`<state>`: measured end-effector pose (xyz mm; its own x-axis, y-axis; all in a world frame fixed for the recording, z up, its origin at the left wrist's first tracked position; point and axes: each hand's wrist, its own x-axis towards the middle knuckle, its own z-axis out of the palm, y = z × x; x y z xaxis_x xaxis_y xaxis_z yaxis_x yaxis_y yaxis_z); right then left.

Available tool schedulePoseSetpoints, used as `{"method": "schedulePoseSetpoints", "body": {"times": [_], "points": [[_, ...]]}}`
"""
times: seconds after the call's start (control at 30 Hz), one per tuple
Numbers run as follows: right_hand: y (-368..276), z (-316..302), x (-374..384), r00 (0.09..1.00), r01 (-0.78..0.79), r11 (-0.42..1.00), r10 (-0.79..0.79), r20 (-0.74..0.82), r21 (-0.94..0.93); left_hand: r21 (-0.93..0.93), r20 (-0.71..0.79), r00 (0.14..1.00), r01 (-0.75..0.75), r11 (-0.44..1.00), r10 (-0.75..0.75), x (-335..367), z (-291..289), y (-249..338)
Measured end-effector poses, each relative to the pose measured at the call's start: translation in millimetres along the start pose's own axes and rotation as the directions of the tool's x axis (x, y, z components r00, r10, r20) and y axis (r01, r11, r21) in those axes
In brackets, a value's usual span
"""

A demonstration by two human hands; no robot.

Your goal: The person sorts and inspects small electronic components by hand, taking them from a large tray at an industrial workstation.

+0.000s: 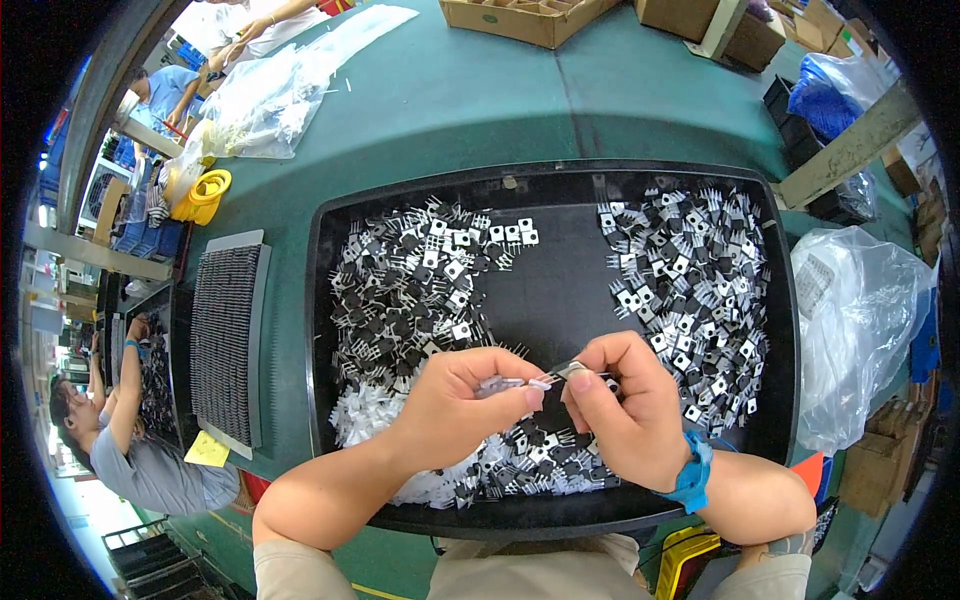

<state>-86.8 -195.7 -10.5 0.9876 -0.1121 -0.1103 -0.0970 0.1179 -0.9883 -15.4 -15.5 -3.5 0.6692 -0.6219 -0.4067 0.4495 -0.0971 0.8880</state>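
Observation:
Over a black tray (550,275) my two hands meet near its front middle. My left hand (455,400) is closed, pinching small translucent white plastic sleeves (497,385) between thumb and fingers. In my right hand (632,405) a black transistor with a metal tab (572,370) is gripped, its legs pointing toward the left fingertips and a sleeve there. Whether the sleeve is on a leg is too small to tell. Loose transistors lie in a left heap (400,280) and a right heap (700,300). White sleeves (365,412) pile at the tray's near left, partly behind my left forearm.
Left of the tray stands a rack of closely packed dark parts (228,340) with a yellow note (207,449). Clear plastic bags (850,330) lie at the right. Yellow tape rolls (205,195) and cardboard boxes (530,22) sit farther back. A co-worker (150,460) works at the far left.

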Motion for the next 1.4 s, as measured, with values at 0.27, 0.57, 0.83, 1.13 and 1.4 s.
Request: {"method": "schedulePoseSetpoints", "body": {"times": [0.27,0.57,0.83,1.13,1.4], "points": [[-2,-1,1,1.000,-0.018,1.000,0.018,0.000,-0.018,0.017,-0.001,1.000,-0.002,1.000,0.002,0,0,0],[-1,1,0,0.999,-0.052,0.999,0.052,-0.011,0.003,0.055,0.000,1.000,-0.012,0.998,0.012,-1,-1,1],[0,2,-1,0.998,-0.054,0.999,0.054,-0.026,0.000,0.059,0.001,1.000,-0.021,0.998,0.021,-1,-1,2],[-1,4,-2,0.999,-0.038,0.999,0.039,-0.032,0.027,0.090,-0.003,1.000,-0.015,0.996,0.015,-2,-1,3],[2,4,-2,0.998,-0.050,0.999,0.049,-0.046,-0.021,0.116,-0.009,1.000,-0.019,0.993,0.020,-1,1,5]]}}
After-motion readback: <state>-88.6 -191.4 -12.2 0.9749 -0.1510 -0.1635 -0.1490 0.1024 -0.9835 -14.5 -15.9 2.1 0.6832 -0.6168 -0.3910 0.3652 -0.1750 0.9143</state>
